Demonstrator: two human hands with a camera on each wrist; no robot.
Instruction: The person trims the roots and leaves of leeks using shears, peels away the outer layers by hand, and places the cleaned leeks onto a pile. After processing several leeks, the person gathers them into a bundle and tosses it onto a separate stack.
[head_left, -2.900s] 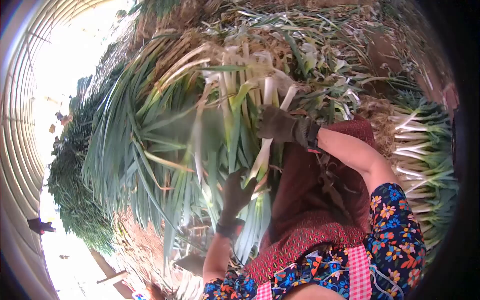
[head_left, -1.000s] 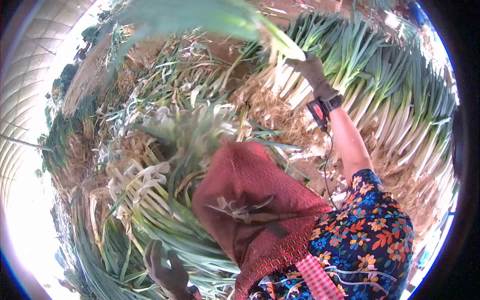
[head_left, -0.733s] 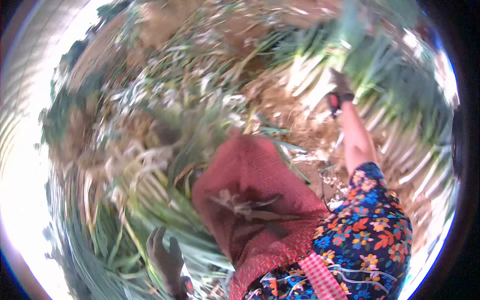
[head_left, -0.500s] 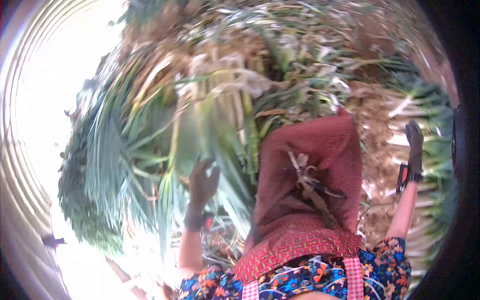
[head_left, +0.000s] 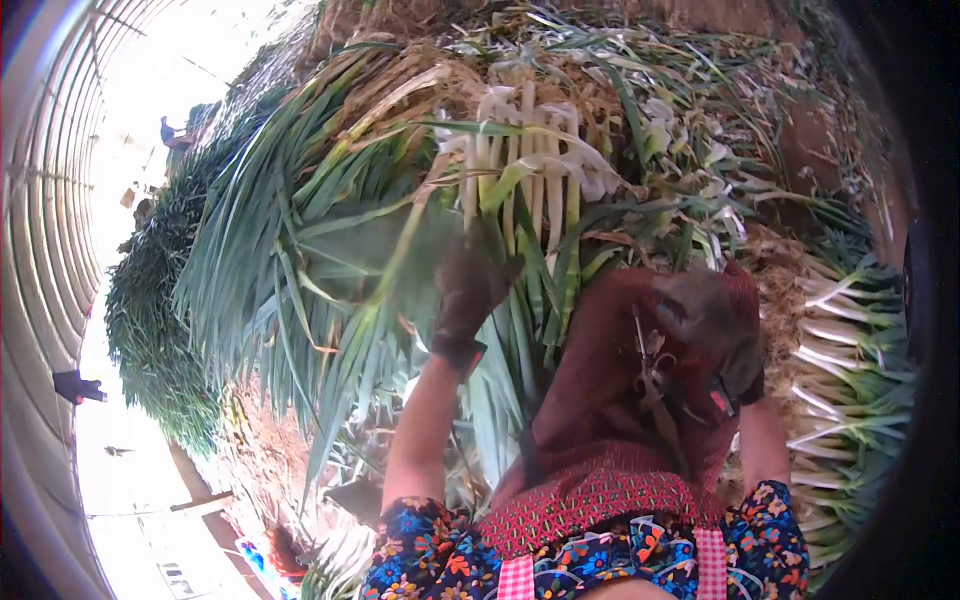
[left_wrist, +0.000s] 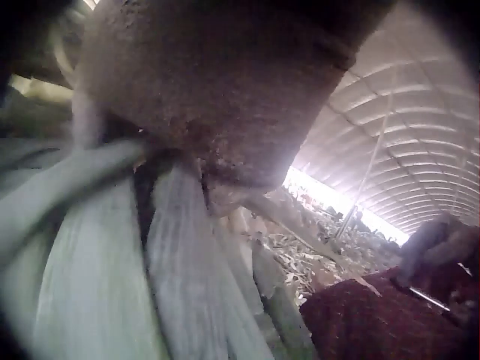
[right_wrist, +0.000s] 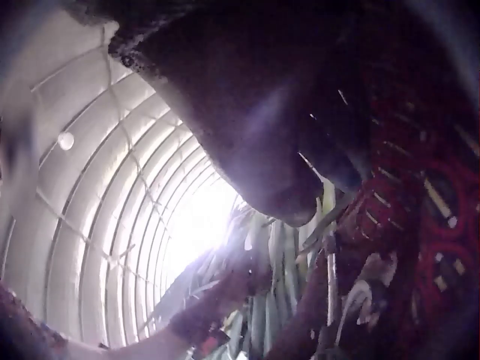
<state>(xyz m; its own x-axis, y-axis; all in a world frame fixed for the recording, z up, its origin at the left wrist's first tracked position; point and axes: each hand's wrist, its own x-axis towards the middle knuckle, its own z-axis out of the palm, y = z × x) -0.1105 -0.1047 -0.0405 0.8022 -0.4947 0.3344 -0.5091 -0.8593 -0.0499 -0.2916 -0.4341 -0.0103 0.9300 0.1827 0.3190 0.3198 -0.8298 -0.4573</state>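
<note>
In the head view, a big heap of long green onions (head_left: 330, 250) lies in front of me, green leaves fanned leftward and pale stalks at the upper middle. My left hand (head_left: 470, 290), in a dark glove, reaches onto the heap with its thumb spread, fingertips right at the stalks; the left wrist view shows the glove over broad leaves (left_wrist: 97, 262). My gloved right hand (head_left: 715, 325), blurred, is above the dark red apron (head_left: 600, 400) with nothing visible in it. A bit of pale peeled scrap (head_left: 650, 360) lies on the apron.
On the right stands a row of cleaned green onions (head_left: 845, 350), white stems and roots toward me. Loose trimmings (head_left: 680, 130) litter the ground behind the heap. Another dark green pile (head_left: 150, 330) sits at far left, beside the ribbed tunnel wall (head_left: 40, 250).
The right hand set a green onion on the right-hand row, let go, and came back over the apron. The left hand moved forward onto the heap's stalks. The head turned right, then back.
</note>
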